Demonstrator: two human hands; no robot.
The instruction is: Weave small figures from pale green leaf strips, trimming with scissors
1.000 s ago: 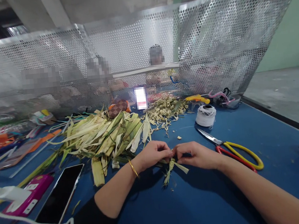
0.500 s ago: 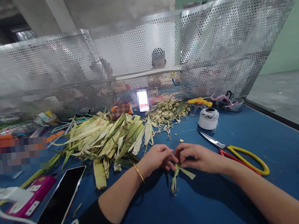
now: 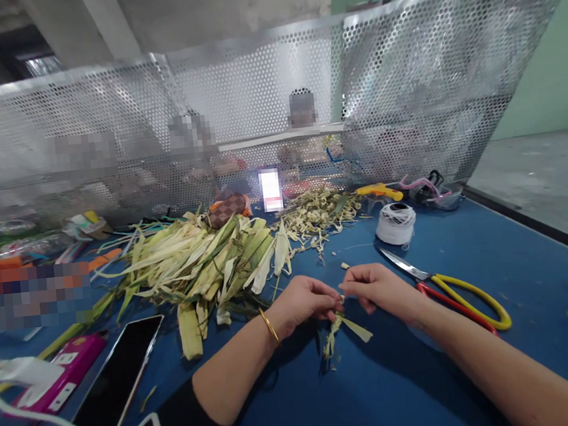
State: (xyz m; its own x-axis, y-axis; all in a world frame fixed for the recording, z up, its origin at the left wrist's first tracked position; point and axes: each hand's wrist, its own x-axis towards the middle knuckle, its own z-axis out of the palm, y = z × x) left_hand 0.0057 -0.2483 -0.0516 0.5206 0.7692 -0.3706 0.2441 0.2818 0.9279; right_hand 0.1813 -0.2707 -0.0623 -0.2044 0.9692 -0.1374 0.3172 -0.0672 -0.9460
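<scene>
My left hand (image 3: 315, 298), with a gold bangle on the wrist, pinches the top of a small twisted corn husk piece (image 3: 332, 337). Its lower end hangs down to the blue table, and one pale flat strip sticks out to the right. Close beside it, my right hand (image 3: 374, 286) has thumb and forefinger pinched together near the left fingertips; whatever lies between them is too small to make out. To the right of that hand lie scissors (image 3: 452, 290) with red and yellow handles. A spool of white thread (image 3: 396, 224) stands behind them.
A heap of corn husks (image 3: 202, 257) lies left of centre, with curled husk scraps (image 3: 321, 213) behind. At left are a black phone (image 3: 110, 387) and a magenta power strip (image 3: 61, 372) with a white cable. A perforated metal screen (image 3: 252, 89) borders the back; people sit beyond.
My right hand has drawn slightly right and up, its fingers closing into a pinch apart from the left hand. The left fingers have closed on the husk piece, which stays nearly in place.
</scene>
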